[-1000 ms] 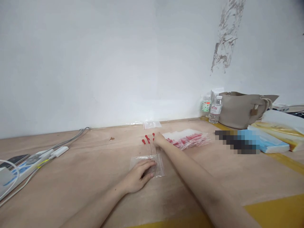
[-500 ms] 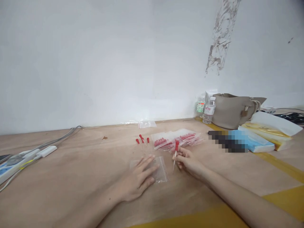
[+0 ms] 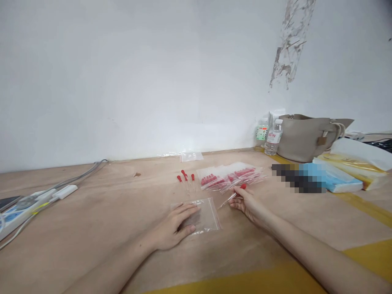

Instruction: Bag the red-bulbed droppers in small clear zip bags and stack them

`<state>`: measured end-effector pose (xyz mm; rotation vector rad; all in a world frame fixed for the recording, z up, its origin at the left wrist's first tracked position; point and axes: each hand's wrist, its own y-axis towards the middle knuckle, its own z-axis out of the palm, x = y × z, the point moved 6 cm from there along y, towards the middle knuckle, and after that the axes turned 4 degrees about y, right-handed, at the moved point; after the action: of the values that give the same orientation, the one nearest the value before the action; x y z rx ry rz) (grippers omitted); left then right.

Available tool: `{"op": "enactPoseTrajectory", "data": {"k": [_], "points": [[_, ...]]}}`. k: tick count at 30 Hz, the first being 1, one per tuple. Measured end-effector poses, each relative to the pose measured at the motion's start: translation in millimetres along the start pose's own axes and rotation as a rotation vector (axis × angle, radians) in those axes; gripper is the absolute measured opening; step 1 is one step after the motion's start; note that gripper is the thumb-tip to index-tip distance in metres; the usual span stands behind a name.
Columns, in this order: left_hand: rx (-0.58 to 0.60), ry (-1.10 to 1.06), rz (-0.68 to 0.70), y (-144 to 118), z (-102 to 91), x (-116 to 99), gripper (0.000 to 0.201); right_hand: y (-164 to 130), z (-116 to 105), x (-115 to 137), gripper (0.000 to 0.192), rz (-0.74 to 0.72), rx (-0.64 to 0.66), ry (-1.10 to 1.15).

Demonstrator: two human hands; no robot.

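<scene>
L hand (image 3: 176,226) lies flat, palm down, fingers spread, on the left part of a clear zip bag (image 3: 203,215). It presses the bag to the wooden table (image 3: 92,228); nothing is gripped, just pinned. The bag lies flat, near-centre, and looks empty as far as I can tell.

R hand (image 3: 249,203) is just right of the bag, fingers pinched shut on a dropper (image 3: 232,196) w/ a red bulb. It holds the bulb end; the thin clear tip points left and down toward the bag's right edge. Tip is close to the bag, contact cannot be told. The dropper is off the table, tilted.

Farther out, centre: three loose droppers (image 3: 185,179) w/ red bulbs lie side by side on the table, apart from both hands. Right of them is a pile of filled bags (image 3: 231,177) w/ red-bulb droppers inside, just beyond the R hand. A small stack of empty clear bags (image 3: 191,156) sits at the wall, far centre.

Far right: two water bottles (image 3: 269,132) upright by the wall, w/ a beige handbag (image 3: 309,132) touching or just beside them. Nearer right are a blue pack (image 3: 339,179) and a yellow-white pack (image 3: 358,163), side by side. There is a blurred patch left of the blue pack, contents not readable.

Far left: a power strip (image 3: 27,204) w/ grey cables (image 3: 82,175) running back to the wall. Yellow tape (image 3: 364,204) is on the table at right and near edge.
</scene>
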<state>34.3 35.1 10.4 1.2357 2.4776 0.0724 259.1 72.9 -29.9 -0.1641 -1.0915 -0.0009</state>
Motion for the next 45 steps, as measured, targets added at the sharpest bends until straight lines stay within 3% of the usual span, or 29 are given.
{"op": "enactPoseTrajectory", "data": {"k": [8, 13, 19, 27, 32, 35, 40, 45], "points": [[-0.036, -0.015, 0.025, 6.6, 2.3, 2.0, 0.050, -5.9, 8.5, -8.9, 0.009, 0.121, 0.075, 0.054], [-0.029, 0.002, 0.018, 7.3, 5.2, 4.1, 0.050, -12.4, 21.3, -15.2, 0.014, 0.197, 0.336, -0.039], [-0.005, -0.016, 0.018, 5.8, 4.8, -0.1, 0.048, -18.4, 30.4, -13.7, 0.035, 0.062, 0.490, -0.326], [-0.015, -0.030, 0.013, 5.7, 5.7, 1.3, 0.047, -22.8, 35.5, -3.8, 0.029, -0.048, 0.509, -0.288], [-0.020, -0.030, 0.049, 7.4, 4.5, -2.6, 0.045, -32.0, 49.2, -8.8, 0.029, -0.058, 0.637, -0.305], [-0.021, -0.037, 0.047, 7.6, 3.8, -2.9, 0.044, -31.6, 50.7, -12.9, 0.027, -0.058, 0.651, -0.303], [-0.021, -0.066, 0.032, 4.8, 0.1, 0.2, 0.044, -18.0, 37.8, -10.9, 0.027, -0.121, 0.590, -0.528], [-0.010, -0.078, 0.034, 1.9, -1.2, 3.6, 0.036, -24.5, 47.4, 1.8, 0.029, -0.341, 0.716, -0.815]]}}
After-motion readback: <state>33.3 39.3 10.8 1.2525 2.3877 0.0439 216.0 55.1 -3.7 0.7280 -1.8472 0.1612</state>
